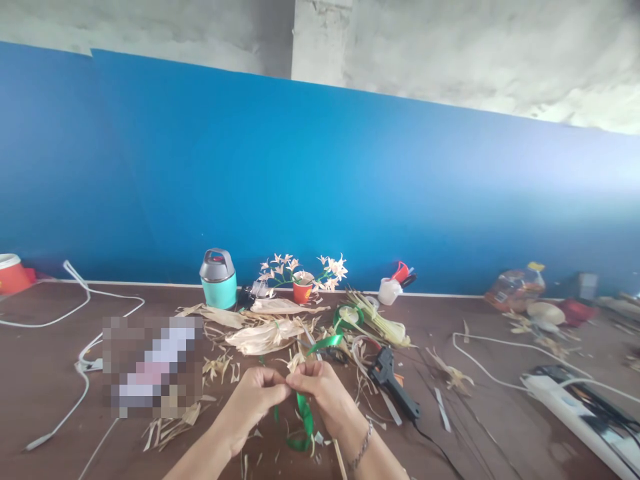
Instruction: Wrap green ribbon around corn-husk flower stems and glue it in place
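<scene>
My left hand (pixel 261 395) is closed in a pinch, its fingertips meeting those of my right hand. What lies between its fingers is hidden. My right hand (pixel 321 390), with a chain bracelet at the wrist, pinches a shiny green ribbon (pixel 305 417). One stretch of ribbon rises behind the hand and another hangs in a curl below it. Just above the fingertips is a small pale corn husk flower (pixel 296 361); its stem is hidden by the fingers. Dried corn husks (pixel 273 335) lie behind the hands.
A black glue gun (pixel 393 383) lies right of my hands. Behind stand a teal food jar (pixel 220 288), a red cup (pixel 303 291) with husk-flower sprays and a white container (pixel 389 291) with tools. A power strip (pixel 575 417) and white cables are at the sides.
</scene>
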`<state>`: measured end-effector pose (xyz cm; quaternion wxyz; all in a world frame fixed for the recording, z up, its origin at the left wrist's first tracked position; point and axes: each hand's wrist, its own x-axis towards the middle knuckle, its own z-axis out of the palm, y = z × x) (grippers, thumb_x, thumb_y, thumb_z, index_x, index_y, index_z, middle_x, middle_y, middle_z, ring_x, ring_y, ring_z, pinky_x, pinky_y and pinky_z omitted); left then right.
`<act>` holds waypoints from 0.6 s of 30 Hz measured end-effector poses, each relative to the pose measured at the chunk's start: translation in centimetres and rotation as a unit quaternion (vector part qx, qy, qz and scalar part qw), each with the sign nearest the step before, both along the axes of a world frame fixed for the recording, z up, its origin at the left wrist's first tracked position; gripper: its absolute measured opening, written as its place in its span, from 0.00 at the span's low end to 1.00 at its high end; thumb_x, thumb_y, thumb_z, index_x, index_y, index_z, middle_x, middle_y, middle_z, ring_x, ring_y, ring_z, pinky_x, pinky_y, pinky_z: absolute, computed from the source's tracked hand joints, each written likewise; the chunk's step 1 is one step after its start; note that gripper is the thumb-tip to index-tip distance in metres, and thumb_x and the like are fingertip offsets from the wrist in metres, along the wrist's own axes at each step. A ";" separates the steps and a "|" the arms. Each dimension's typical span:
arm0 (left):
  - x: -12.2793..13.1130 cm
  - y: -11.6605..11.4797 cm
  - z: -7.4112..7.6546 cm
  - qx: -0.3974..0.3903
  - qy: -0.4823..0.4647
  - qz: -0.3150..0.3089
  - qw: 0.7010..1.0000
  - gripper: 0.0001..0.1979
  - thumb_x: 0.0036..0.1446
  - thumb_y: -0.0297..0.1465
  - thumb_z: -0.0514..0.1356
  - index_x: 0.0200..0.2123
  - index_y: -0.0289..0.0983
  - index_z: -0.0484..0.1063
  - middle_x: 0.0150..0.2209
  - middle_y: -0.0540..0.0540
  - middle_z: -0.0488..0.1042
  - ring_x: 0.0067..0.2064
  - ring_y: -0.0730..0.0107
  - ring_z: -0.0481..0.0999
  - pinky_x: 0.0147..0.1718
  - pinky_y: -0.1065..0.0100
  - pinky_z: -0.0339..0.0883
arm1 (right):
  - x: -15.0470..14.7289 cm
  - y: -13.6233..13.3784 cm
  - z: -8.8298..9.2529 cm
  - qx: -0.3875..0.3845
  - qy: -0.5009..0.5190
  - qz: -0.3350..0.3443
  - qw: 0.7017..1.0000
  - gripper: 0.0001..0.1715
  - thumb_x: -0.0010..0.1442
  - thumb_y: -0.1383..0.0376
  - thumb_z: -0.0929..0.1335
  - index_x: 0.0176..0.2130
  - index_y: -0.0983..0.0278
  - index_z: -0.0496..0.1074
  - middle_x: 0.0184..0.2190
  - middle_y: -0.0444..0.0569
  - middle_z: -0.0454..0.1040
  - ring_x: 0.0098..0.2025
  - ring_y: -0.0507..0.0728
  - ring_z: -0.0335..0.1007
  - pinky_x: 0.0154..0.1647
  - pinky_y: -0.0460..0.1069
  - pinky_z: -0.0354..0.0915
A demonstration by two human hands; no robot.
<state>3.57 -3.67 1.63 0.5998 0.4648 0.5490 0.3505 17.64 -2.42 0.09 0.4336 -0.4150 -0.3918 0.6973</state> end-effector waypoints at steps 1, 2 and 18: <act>0.0 0.1 0.0 0.011 0.014 -0.002 1.000 0.08 0.39 0.31 0.60 0.16 0.35 0.64 0.13 0.60 0.52 0.17 0.81 0.47 0.19 0.72 0.38 | -0.1 0.0 0.0 0.002 -0.005 -0.006 1.000 0.18 0.34 0.60 0.76 0.17 0.68 0.68 0.14 0.40 0.62 0.19 0.46 0.51 0.22 0.44 0.45; 0.0 0.1 0.0 0.022 0.029 -0.001 0.999 0.08 0.39 0.31 0.60 0.15 0.35 0.64 0.13 0.59 0.52 0.18 0.81 0.48 0.19 0.73 0.39 | -0.1 0.0 0.0 0.003 -0.011 -0.013 1.000 0.18 0.33 0.60 0.76 0.17 0.68 0.68 0.14 0.40 0.63 0.19 0.46 0.52 0.22 0.44 0.46; 0.1 -0.1 0.3 -0.027 -0.006 -0.003 1.000 0.12 0.36 0.35 0.63 0.18 0.36 0.63 0.13 0.60 0.53 0.17 0.82 0.47 0.18 0.73 0.38 | -0.1 -0.1 0.4 -0.030 -0.003 -0.017 0.999 0.18 0.33 0.62 0.76 0.17 0.67 0.65 0.13 0.39 0.61 0.18 0.46 0.52 0.22 0.44 0.46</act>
